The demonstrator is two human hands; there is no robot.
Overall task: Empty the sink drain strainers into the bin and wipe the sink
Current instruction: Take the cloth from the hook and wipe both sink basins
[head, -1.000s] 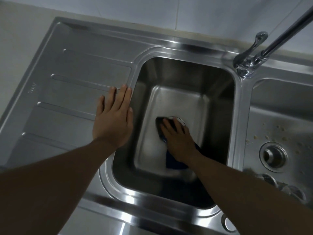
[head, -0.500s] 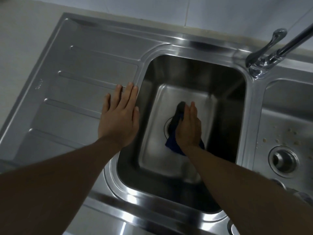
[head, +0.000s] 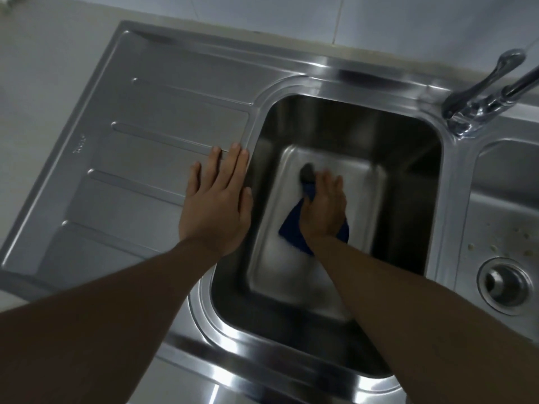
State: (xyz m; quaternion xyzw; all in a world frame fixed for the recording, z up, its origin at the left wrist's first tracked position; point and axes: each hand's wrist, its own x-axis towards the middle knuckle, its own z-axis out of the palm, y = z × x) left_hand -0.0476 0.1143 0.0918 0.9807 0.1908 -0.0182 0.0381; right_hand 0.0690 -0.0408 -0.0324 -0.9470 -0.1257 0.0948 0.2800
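Sink (head: 408,158) is sitting dead centre, its deep left bowl taking all the attention. Right hand (head: 323,208) is lying down on the bowl's floor, fingers stretched out and close together, pressing a dark blue cloth (head: 291,231) flat against the steel. The cloth is poking out beyond the fingertips and behind the wrist, and motion blur is smearing its edges. Left hand (head: 217,205) is resting palm down on the drainboard (head: 145,158), fingers straight and slightly spread, fingertips lying just beside the bowl's left rim. Over on the right, the shallower basin (head: 501,185) is showing a round strainer (head: 506,282) sitting in its drain, with pale crumbs (head: 495,247) scattered just beyond it. Chrome tap (head: 478,106) is standing at the back, on the ledge between the two bowls.
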